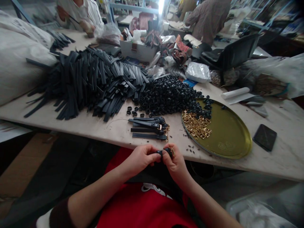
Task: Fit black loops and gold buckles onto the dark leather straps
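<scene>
Between my two hands, just off the table's front edge, is a black strap (pixel 159 153) with a gold buckle (pixel 172 152) at its right end. My left hand (pixel 144 157) pinches the strap's left part. The fingers of my right hand (pixel 174 161) are closed round the buckle end. Much of the strap is hidden by my fingers. Just beyond my hands lies a small stack of black straps with gold buckles (pixel 148 127). Behind it is a heap of small black loops (pixel 166 95). To the right, gold buckles (pixel 196 125) lie in a round gold tray (pixel 230 133).
A big pile of loose black straps (pixel 90 76) covers the table's left. A dark phone-like slab (pixel 265 137) lies right of the tray. Farther back are a white box (pixel 137 50), scraps and plastic bags. Two other people (pixel 79 15) are across the table.
</scene>
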Motion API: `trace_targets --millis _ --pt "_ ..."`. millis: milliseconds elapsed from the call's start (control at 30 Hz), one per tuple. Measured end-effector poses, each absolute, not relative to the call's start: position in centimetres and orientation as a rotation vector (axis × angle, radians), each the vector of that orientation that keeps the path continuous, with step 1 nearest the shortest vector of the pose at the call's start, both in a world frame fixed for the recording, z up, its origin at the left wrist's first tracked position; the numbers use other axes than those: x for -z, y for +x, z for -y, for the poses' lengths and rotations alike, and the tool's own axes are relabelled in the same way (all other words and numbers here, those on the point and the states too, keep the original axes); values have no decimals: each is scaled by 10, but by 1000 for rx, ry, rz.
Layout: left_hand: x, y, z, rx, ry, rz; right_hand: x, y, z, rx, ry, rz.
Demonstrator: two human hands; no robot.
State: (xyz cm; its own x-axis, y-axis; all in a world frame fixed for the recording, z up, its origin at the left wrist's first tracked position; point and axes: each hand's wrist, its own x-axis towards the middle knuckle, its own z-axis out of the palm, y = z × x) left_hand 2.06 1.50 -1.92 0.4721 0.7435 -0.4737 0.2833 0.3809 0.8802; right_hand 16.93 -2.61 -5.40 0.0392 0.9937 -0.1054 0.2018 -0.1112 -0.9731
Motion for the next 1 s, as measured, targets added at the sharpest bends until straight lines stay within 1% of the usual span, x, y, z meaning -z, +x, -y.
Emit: trace_targets --millis 100,267,467,600,667,800,1000 --pt "23 21 -21 -307 1267 -1095 60 166 25 -1119 -1520 1257" --pt "19 13 -34 -94 1448 -995 63 164 19 -1162 -1497 1217" --pt "24 15 -41 -98 1520 -1031 62 158 13 -1051 -1541 1241" --pt "24 13 -47 -57 1675 -1055 61 167 10 -1152 -1485 1329" --pt "17 10 -51 -25 1777 -1033 60 175 5 -1146 -1486 1431" --pt "0 12 -61 -2 1969 -1025 58 178 -4 -876 -1532 1598" --pt "-16 18 -81 -46 2163 -1092 53 161 -19 -557 -1422 1716"
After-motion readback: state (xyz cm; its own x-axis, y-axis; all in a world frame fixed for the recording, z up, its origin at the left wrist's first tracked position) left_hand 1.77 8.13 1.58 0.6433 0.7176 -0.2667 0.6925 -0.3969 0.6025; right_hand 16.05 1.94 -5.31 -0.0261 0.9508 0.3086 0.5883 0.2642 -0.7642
